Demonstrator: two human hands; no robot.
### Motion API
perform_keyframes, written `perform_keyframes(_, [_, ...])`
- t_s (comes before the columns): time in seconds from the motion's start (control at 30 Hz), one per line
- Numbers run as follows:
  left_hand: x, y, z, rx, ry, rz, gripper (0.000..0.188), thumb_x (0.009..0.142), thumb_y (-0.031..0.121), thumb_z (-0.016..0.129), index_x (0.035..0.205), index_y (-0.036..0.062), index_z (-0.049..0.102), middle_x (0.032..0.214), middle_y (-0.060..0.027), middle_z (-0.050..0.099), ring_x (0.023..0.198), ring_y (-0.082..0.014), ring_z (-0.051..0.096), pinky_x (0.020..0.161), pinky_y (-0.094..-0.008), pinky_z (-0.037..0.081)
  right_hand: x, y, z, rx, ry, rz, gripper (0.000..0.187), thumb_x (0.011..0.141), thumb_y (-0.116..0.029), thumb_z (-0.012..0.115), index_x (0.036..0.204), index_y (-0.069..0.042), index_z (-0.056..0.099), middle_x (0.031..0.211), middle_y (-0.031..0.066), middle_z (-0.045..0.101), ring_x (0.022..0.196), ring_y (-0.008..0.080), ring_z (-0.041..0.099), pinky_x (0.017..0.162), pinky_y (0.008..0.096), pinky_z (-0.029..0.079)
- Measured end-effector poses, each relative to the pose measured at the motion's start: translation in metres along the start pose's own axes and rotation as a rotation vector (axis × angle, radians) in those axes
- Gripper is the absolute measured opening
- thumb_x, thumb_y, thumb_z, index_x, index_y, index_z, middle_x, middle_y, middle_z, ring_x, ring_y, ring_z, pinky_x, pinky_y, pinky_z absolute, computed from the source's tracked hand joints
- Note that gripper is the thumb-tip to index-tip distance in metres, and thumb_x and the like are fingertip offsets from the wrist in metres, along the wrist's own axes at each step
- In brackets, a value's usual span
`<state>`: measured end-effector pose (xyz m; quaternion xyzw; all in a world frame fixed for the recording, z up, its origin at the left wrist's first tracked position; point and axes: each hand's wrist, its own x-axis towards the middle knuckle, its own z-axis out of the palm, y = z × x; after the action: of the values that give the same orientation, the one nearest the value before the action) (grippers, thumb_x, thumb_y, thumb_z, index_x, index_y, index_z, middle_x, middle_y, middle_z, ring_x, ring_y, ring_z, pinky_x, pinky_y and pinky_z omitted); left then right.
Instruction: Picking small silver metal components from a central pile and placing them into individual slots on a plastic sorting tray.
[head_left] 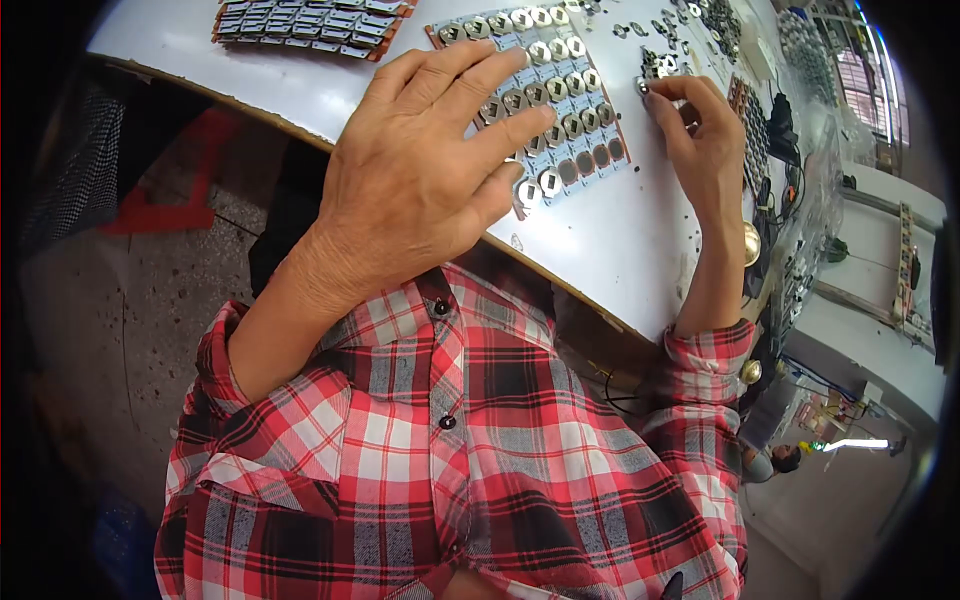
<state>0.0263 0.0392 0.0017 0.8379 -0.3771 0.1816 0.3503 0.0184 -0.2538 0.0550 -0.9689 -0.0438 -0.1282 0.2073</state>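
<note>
Under my left hand [405, 175] lies a light-blue circuit board panel [553, 203], divided into rows of small boards. My left fingers are stretched out and spread across it, hiding part of its left side. Shiny round metal battery holders [549, 183] sit in rows on most of the panel. Several dark round pads [601, 157] show bare in the row nearest me. To the right of the panel, my right hand [708, 140] is closed, pinching a small shiny metal piece [643, 88] between thumb and forefinger, above the white table.
Loose metal parts [658, 64] lie just beyond my right hand, with a larger heap [720, 28] farther back. Stacked panels [305, 28] stand at the far left. Another filled panel [748, 130] is right of my hand. The table edge [225, 103] runs in front of me.
</note>
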Motion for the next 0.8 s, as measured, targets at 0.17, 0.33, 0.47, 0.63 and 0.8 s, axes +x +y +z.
perform_keyframes(0.17, [0.001,0.001,-0.001,0.004,-0.025,0.008,0.049,0.076,0.013,0.076,0.124,0.0177,0.078,0.145,-0.0117,0.064,0.134,-0.0315,0.057,0.11,-0.0468,0.044,-0.015,0.011,0.012,0.21,0.064,0.081,0.01,0.097,-0.007,0.073,0.106,-0.002,0.075,0.084,-0.0037,0.067,0.075,0.0033,0.054,0.067,0.0216,0.043])
perform_keyframes(0.33, [0.002,0.001,-0.006,0.017,-0.053,0.026,0.048,0.077,0.015,0.074,0.125,0.0177,0.078,0.144,-0.0136,0.064,0.134,-0.0332,0.058,0.11,-0.0467,0.044,-0.013,-0.002,0.015,0.231,0.114,0.079,0.017,0.099,-0.007,0.071,0.115,-0.002,0.076,0.091,-0.0046,0.068,0.077,0.002,0.057,0.071,0.0185,0.045])
perform_keyframes(0.47, [0.003,0.0,-0.005,0.069,-0.063,0.036,0.049,0.077,0.016,0.073,0.126,0.0179,0.078,0.143,-0.0151,0.064,0.133,-0.034,0.058,0.109,-0.0471,0.045,-0.013,0.003,0.019,0.235,0.059,0.016,0.013,0.098,-0.004,0.073,0.109,-0.001,0.078,0.093,-0.0023,0.068,0.079,0.0024,0.059,0.072,0.0182,0.045])
perform_keyframes(0.63, [0.004,0.0,-0.007,0.053,-0.079,0.037,0.05,0.076,0.015,0.073,0.126,0.0177,0.077,0.143,-0.0148,0.064,0.132,-0.035,0.058,0.108,-0.0469,0.046,-0.015,-0.003,0.019,0.282,0.093,0.047,0.013,0.097,-0.003,0.074,0.109,-0.002,0.079,0.094,-0.002,0.07,0.079,0.0034,0.058,0.073,0.019,0.046])
perform_keyframes(0.8, [0.003,0.001,-0.007,0.037,-0.071,0.026,0.05,0.077,0.014,0.073,0.127,0.0175,0.077,0.144,-0.0149,0.064,0.132,-0.035,0.058,0.108,-0.047,0.046,-0.015,-0.003,0.019,0.222,0.022,-0.018,0.014,0.1,-0.008,0.072,0.111,-0.002,0.079,0.094,-0.0023,0.07,0.079,0.0042,0.058,0.073,0.0199,0.045])
